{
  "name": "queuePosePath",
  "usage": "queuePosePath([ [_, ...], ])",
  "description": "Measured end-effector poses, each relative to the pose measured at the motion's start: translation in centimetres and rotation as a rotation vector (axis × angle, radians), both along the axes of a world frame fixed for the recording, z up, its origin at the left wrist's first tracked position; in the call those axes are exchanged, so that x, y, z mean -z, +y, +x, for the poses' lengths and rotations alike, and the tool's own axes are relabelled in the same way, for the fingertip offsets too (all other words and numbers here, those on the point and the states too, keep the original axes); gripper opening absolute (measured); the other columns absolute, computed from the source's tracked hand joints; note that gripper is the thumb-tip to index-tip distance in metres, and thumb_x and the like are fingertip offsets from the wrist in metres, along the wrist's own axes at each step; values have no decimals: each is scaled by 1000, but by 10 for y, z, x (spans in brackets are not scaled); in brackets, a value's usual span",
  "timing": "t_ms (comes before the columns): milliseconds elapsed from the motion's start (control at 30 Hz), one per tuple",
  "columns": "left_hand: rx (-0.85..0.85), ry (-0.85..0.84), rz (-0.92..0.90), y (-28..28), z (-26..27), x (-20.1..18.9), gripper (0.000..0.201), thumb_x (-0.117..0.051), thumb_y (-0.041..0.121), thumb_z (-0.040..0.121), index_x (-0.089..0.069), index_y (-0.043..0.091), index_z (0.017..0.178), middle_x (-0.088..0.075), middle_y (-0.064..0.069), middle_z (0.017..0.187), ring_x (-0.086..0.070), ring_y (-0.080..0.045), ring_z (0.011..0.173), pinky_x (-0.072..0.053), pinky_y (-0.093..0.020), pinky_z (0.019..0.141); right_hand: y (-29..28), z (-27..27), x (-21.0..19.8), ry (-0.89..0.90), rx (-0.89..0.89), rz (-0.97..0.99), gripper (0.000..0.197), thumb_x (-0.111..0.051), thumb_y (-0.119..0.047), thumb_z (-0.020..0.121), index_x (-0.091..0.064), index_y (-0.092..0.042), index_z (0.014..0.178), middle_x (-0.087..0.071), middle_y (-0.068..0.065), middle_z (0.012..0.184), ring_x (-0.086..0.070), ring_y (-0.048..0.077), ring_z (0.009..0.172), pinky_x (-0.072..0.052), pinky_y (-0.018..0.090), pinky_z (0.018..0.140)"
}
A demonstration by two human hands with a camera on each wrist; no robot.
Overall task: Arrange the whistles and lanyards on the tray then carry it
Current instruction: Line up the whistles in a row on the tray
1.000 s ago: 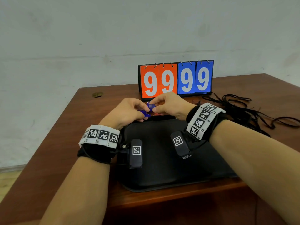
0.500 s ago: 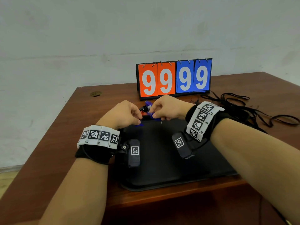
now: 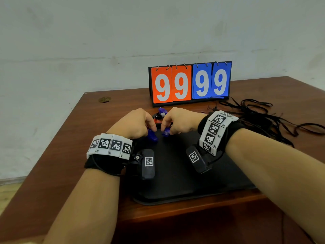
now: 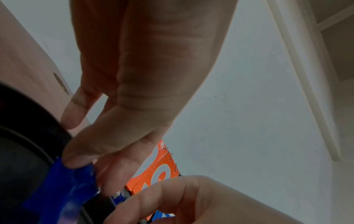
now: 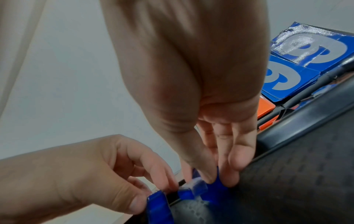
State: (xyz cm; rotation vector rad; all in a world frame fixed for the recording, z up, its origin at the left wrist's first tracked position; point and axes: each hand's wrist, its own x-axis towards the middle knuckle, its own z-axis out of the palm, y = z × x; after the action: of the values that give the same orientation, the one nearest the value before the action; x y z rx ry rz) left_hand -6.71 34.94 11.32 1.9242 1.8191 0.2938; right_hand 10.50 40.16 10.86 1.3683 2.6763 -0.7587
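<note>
A black tray [image 3: 175, 194] lies on the wooden table in front of me. My left hand [image 3: 135, 124] pinches a blue whistle [image 3: 152, 136] just over the tray's far edge; it also shows in the left wrist view as the blue whistle [image 4: 63, 189]. My right hand [image 3: 177, 121] pinches a second blue whistle [image 3: 165, 132] beside it, seen close up as the blue whistle [image 5: 208, 191] held by thumb and fingertips above the tray [image 5: 306, 174]. More whistles [image 3: 161, 113], blue, black and red, lie behind the hands. Black lanyards [image 3: 260, 117] are heaped at the right.
A flip scoreboard [image 3: 190, 83] reading 9999 stands at the back of the table. The table [image 3: 52, 164] ends at a pale wall behind and drops off at the left. A round hole [image 3: 104, 99] sits near the back left corner.
Both hands have come back toward me and lowered from the pile near the scoreboard to the tray's far edge, each carrying a blue whistle, and they have drawn slightly apart.
</note>
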Motion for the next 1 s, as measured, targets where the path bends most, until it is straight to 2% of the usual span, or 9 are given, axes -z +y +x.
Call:
queuePosePath([
  [67,-23,-7,4,1,-1,0,35,-67,-5,83,-70,30,78,-62,4,106,-59,-17,103,-51,-37,96,-2,0,0,-20,-8,21,33,-65,-4,88,-68,-20,116,-57,-1,125,-53,17,114,-43,25,86],
  [167,-56,-27,18,2,-3,1,27,-67,1,84,-71,27,81,-61,8,95,-58,-15,98,-50,-35,93,-2,0,1,-21,-12,18,36,-64,-4,88,-67,-20,120,-56,0,129,-50,17,118,-41,26,91],
  [300,-46,-22,-20,3,-4,3,6,-76,20,84,-73,23,88,-67,4,94,-61,-14,92,-49,-34,87,-2,-2,3,35,-3,-6,34,-64,-9,89,-68,-19,121,-59,0,126,-54,16,115,-43,23,86],
  [400,-36,-3,-33,4,-6,5,13,-81,21,79,-72,24,88,-67,6,90,-62,-13,87,-49,-32,84,-3,-4,4,61,-6,0,33,-67,-18,88,-67,-18,121,-59,-6,115,-54,11,105,-38,14,72],
  [500,-17,52,-75,6,-5,4,25,-85,23,74,-73,25,95,-67,5,97,-62,-14,90,-51,-33,87,-6,-4,5,51,-43,48,36,-72,-24,86,-67,-20,121,-57,-9,108,-52,7,96,-35,12,67],
  [567,-2,88,-97,4,-3,4,31,-84,20,74,-73,25,103,-65,5,101,-62,-16,94,-50,-34,89,-8,-5,5,30,-65,76,39,-73,-22,85,-65,-20,123,-56,-9,107,-51,6,92,-34,12,66],
  [700,8,84,-59,-1,-1,7,32,-85,19,73,-70,24,102,-66,2,106,-62,-16,96,-49,-32,87,-11,-11,3,33,-57,79,48,-76,-17,80,-62,-18,126,-58,-7,115,-53,9,99,-42,20,79],
  [867,-12,109,-40,-5,-2,5,40,-85,17,73,-71,20,110,-68,1,108,-64,-17,97,-49,-29,85,-14,-15,3,41,-25,77,43,-78,-15,79,-66,-16,120,-60,-7,103,-58,11,91,-46,21,78],
  [1000,-16,141,-27,-4,-3,5,40,-84,16,75,-71,20,112,-68,-1,108,-64,-18,95,-48,-28,81,-16,-14,4,61,-16,73,40,-78,-13,79,-68,-17,118,-63,-4,108,-60,15,98,-50,26,85],
])
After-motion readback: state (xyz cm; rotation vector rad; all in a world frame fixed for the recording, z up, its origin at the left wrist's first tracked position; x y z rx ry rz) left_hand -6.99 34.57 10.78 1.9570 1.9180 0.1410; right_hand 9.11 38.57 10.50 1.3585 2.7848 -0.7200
